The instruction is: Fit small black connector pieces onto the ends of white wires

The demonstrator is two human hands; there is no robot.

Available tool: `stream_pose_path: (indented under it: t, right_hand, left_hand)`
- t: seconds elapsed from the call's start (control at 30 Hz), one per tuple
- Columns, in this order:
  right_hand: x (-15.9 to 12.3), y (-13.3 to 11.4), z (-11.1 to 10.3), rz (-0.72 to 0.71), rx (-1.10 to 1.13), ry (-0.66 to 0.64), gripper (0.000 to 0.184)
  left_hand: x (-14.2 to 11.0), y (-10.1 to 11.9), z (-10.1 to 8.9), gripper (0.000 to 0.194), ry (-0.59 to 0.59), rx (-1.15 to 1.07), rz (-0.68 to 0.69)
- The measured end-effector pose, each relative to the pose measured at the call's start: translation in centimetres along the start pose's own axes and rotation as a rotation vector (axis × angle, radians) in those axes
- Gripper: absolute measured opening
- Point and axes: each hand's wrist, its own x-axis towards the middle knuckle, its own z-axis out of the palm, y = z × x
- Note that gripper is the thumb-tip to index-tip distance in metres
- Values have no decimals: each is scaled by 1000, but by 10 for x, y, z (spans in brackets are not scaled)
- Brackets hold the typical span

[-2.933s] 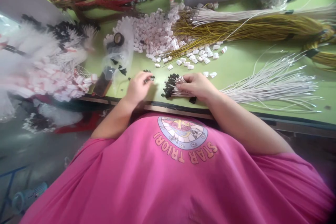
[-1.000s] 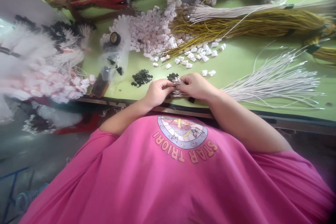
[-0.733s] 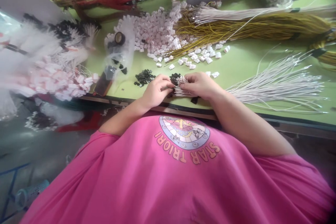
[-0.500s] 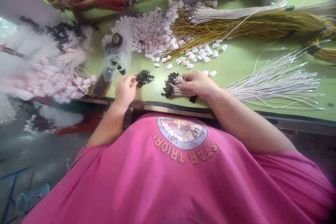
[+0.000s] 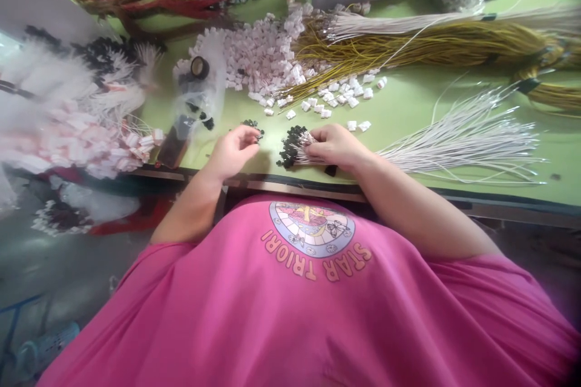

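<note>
Bundle of thin white wires is lying left-to-right, right hand pinching it behind its left-end black plastic-looking connectors, which are facing the left hand, its narrowly parted fingers (hold unclear) partly masking a loose black pile.

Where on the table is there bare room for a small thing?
Bare table lies between yellow wires, fanned white wires and loose white connectors; a smaller gap between left hand and black-ended bundle. Crowded: white pile beyond, pinkish heap at left.
</note>
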Motion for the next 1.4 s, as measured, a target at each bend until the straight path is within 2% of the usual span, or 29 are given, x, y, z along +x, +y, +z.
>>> stream_pose_path:
  t: [0.1,0.2,0.3,0.43,0.63,0.83,1.07,1.17,1.3,1.4]
  right_hand:
    - [0,1,-1,-34,25,-30,19]
    - [0,3,-1,-55,87,-55,19]
    - [0,5,0,-48,157,-46,17]
    - [0,5,3,-13,211,-14,14]
    - [-2,2,5,-6,197,72,12]
    - [-3,1,6,10,150,113,13]
    - [-3,3,8,-11,95,97,19]
    - [-3,4,7,-21,85,64,20]
    - [-3,3,0,-58,24,46,23]
    - [-3,0,-5,-36,4,34,26]
  left_hand:
    - [4,23,30,23,-123,-193,-10]
    - [12,28,51,18,-139,-299,-63]
    - [16,27,62,20,-109,-393,-91]
    - [14,29,66,23,-98,-459,-102]
    - [10,31,67,17,-70,-409,-123]
    - [9,30,68,20,-66,-353,-114]
    - [7,29,75,17,-69,-268,-39]
    - [4,31,74,10,-79,-207,68]
    - [-1,28,54,10,-61,40,265]
    - [2,8,21,21,-8,213,261]
